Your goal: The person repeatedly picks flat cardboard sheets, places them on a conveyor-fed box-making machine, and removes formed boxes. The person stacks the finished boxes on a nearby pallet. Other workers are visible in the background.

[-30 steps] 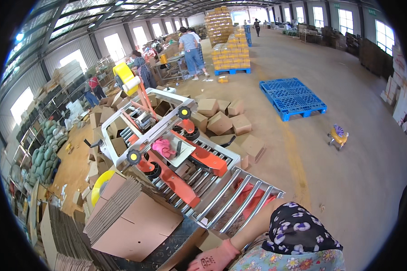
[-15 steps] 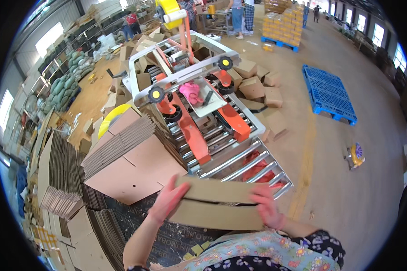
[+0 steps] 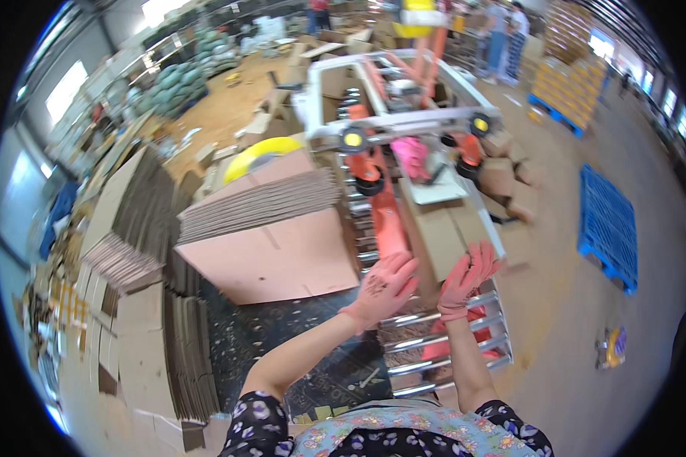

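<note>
A brown cardboard box [image 3: 446,238] sits in the roller machine, its near end toward me, a seam running along its upper face. My right hand [image 3: 467,283], in a pink glove, lies at the near end of the box with its fingers stretched out. My left hand [image 3: 385,288], gloved alike, is held open beside the box's left near corner, over the end of the orange side rail [image 3: 387,221]. Whether it touches the box I cannot tell. Neither hand grips anything. Below my hands are the metal rollers [image 3: 434,362] of the near end.
The machine's pale frame [image 3: 404,122] crosses ahead, with a pink cloth [image 3: 411,156] on a white tray [image 3: 440,186]. Flattened cartons [image 3: 270,259] are stacked left, more [image 3: 149,343] beside them. A blue pallet [image 3: 607,225] lies right. People [image 3: 503,38] stand far back.
The box has gone from between my hands over the near rollers into the machine. My hands have let go of its sides and reached forward. The view has swung left.
</note>
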### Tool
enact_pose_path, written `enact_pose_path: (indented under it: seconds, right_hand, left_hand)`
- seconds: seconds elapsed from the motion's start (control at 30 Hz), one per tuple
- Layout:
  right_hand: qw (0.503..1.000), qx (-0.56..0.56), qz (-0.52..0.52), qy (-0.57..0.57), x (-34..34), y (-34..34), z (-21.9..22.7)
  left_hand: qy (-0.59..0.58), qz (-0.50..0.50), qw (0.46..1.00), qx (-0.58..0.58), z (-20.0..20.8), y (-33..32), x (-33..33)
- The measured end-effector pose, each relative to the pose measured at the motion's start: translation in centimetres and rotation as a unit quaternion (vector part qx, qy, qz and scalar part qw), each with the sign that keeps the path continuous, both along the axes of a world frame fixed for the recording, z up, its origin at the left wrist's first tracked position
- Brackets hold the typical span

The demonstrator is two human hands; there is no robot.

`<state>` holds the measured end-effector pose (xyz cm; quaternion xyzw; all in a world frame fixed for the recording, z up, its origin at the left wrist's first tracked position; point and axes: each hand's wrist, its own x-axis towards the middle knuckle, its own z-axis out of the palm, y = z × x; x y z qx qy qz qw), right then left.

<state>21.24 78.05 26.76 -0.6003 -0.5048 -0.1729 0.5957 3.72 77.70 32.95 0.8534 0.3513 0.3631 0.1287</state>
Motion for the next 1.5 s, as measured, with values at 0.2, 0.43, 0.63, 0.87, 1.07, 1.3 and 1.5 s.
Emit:
enact_pose_path:
  seconds: [0.2,0.43,0.63,0.87,1.07,1.3,1.5]
  right_hand:
    - [0.888,-0.052,0.354,-0.288,-23.2,5.5,10.8]
    - [0.794,0.041,0.504,-0.337,-24.9,2.4,8.1]
    - [0.624,-0.045,0.738,-0.252,-13.4,-6.1,12.9]
    - [0.271,-0.418,0.834,-0.237,-9.2,-11.7,17.8]
    - [0.597,-0.116,0.776,-0.169,-12.4,-16.0,10.5]
    - [0.840,-0.186,0.395,-0.322,-6.5,-13.3,13.2]
    - [0.826,-0.251,0.481,-0.154,0.6,-21.0,6.8]
  left_hand:
    - [0.061,0.429,0.891,-0.139,-2.4,-2.4,-18.6]
    - [0.225,0.309,0.923,0.038,5.6,-5.1,-31.0]
    - [0.204,0.479,0.825,-0.220,11.4,-4.7,-32.3]
    - [0.372,0.130,0.919,0.012,9.8,-18.5,-13.7]
    - [0.225,-0.055,0.952,-0.202,13.2,-21.8,-17.2]
    - [0.262,0.118,0.952,0.101,7.5,-20.1,-16.1]
    - [0.004,0.231,0.957,-0.173,4.3,-13.6,-15.7]
